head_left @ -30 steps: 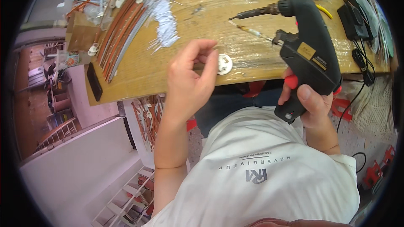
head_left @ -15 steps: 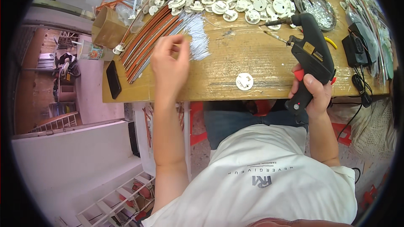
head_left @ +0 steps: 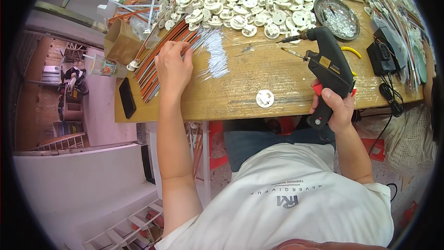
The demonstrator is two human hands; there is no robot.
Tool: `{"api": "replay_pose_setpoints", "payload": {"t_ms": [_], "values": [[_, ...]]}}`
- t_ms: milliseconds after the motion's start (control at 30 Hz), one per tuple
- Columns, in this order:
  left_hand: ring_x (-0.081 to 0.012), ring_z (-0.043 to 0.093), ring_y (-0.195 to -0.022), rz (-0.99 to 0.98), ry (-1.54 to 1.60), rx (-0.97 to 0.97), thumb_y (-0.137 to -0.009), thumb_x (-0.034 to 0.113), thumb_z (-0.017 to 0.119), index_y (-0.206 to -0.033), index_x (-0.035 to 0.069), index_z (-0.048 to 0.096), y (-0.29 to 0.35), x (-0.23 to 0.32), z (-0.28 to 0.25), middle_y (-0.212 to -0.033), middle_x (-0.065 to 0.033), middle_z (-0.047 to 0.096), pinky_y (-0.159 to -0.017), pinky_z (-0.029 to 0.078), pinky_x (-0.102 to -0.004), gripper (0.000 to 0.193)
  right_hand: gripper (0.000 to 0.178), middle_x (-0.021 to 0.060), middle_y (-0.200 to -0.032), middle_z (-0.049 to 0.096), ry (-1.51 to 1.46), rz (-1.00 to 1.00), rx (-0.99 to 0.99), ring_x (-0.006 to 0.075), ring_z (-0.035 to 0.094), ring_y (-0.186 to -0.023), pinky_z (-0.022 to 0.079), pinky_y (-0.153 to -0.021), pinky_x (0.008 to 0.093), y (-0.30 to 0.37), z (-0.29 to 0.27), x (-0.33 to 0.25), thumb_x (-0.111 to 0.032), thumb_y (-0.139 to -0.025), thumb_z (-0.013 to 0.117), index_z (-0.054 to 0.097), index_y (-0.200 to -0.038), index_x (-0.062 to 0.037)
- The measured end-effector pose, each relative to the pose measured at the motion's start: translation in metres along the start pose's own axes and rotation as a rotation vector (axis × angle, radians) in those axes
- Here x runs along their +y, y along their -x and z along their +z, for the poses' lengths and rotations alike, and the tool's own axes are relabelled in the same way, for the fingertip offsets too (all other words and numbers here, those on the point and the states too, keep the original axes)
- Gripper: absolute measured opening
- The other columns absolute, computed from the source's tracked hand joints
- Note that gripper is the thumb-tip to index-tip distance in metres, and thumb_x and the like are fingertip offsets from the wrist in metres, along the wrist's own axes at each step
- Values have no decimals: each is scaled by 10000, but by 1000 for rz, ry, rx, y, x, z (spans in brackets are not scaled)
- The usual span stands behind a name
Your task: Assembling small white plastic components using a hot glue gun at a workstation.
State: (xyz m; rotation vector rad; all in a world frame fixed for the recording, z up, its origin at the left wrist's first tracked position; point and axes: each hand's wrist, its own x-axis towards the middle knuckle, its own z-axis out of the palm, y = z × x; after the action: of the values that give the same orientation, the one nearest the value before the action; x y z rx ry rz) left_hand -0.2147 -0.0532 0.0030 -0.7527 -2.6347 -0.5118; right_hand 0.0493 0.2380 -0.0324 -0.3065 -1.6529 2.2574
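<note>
My right hand is wrapped round a black soldering gun with a red trigger. The gun's thin tip points left above the tabletop. My left hand rests over a bundle of orange, brown and grey wires, its fingers bent in toward them. What its fingertips pinch, if anything, is hidden. The white ends of the wires fan out beyond that hand. A single round white plastic piece with small fittings lies near the table's front edge, between my hands.
A heap of similar white round pieces covers the back of the wooden table. A round tray of silvery bits, yellow-handled pliers and a black power adapter with a cable stand right. A phone and cardboard box lie left.
My left hand has moved left and slightly down, deeper over the coloured wires. The soldering gun has shifted a little left and down in view, as has the table's right side.
</note>
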Motion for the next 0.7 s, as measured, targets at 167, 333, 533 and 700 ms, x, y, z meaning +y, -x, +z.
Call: {"api": "replay_pose_setpoints", "payload": {"t_ms": [167,333,533,700], "values": [[-295,653,-970,9,-122,4,-903,186,733,-985,70,762,-7,-16,8,-997,-91,694,-860,422,-426,144,422,148,-1112,644,7,23,10,177,650,-690,594,-580,335,-1,1,-2,-206,-922,624,562,-1258,41],[-291,668,-891,-106,-13,-65,-914,172,710,-947,63,766,-13,-23,9,-950,-95,694,-845,424,-422,127,422,144,-1110,651,0,32,-1,174,652,-686,588,-579,330,-2,0,-1,-215,-918,634,573,-1250,39],[-321,664,-789,-61,135,94,-934,109,664,-923,7,733,-11,-20,-5,-924,-148,686,-732,483,-413,123,404,151,-1131,648,-7,7,-11,174,651,-680,586,-574,330,2,-1,-1,-202,-929,621,575,-1249,40],[-278,657,-697,69,83,237,-958,46,628,-1010,-16,672,13,27,-43,-848,-149,682,-667,504,-383,92,437,156,-1062,681,10,29,-35,190,683,-720,593,-619,332,0,-1,-4,-216,-951,617,559,-1293,51]]}}
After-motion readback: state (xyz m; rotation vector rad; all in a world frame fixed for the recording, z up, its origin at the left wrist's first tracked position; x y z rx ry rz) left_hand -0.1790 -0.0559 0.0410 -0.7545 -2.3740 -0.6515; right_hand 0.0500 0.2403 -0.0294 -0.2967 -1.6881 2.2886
